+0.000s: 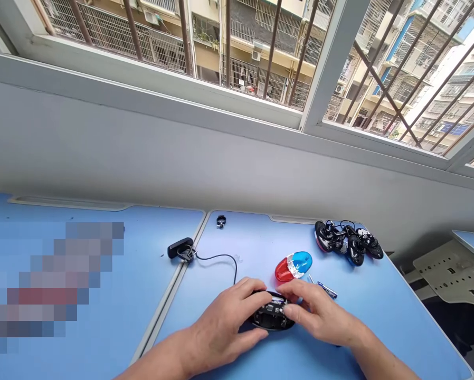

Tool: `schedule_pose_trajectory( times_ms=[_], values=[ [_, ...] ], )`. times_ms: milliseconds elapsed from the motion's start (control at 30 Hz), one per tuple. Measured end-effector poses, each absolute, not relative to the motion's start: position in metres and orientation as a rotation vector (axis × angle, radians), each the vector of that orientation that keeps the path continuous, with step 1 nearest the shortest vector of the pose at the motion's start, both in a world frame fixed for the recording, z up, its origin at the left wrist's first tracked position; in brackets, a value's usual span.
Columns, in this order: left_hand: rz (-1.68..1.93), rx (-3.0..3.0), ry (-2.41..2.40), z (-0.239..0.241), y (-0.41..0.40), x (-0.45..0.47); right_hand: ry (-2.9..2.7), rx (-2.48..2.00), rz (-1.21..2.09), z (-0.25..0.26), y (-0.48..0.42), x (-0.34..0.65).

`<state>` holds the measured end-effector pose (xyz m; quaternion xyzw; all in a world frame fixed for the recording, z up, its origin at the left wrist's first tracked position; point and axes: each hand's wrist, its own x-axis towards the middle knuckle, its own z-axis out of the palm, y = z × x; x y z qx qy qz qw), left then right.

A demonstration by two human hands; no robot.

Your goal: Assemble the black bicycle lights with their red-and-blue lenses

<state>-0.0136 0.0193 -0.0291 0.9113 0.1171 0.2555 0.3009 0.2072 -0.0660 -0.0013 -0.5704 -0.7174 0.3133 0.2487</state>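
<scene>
An opened black oval housing (274, 321) lies on the blue table, a circuit board and a battery (277, 300) visible inside it. My left hand (231, 319) grips its left end, fingers over the far rim and thumb along the near side. At the right end, my right hand (310, 309) is closed on the housing, with the thumb at the board's edge and the index finger by the far rim. Just beyond the hands sits a red and blue lens cover (293, 266). Loose batteries (327, 290) lie beside my right hand.
A black switch with a clamp (180, 249) rests near the table seam, its cable running toward the housing. Farther back is a small black ring clamp (221, 221). Several similar black units (348, 243) are piled at the back right. A wall and barred windows stand behind.
</scene>
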Motion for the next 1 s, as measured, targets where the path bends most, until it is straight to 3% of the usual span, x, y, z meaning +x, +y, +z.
schedule_pose_trajectory(
  times_ms=[600, 1000],
  values=[
    [0.67, 2.284, 0.329, -0.031, 0.018, -0.012, -2.119, -1.363, 0.649, -0.009, -0.069, 0.21],
    [0.708, 2.382, 0.322, -0.029, 0.019, -0.012, -2.208, -1.511, 0.534, -0.003, -0.071, 0.205]
  ],
)
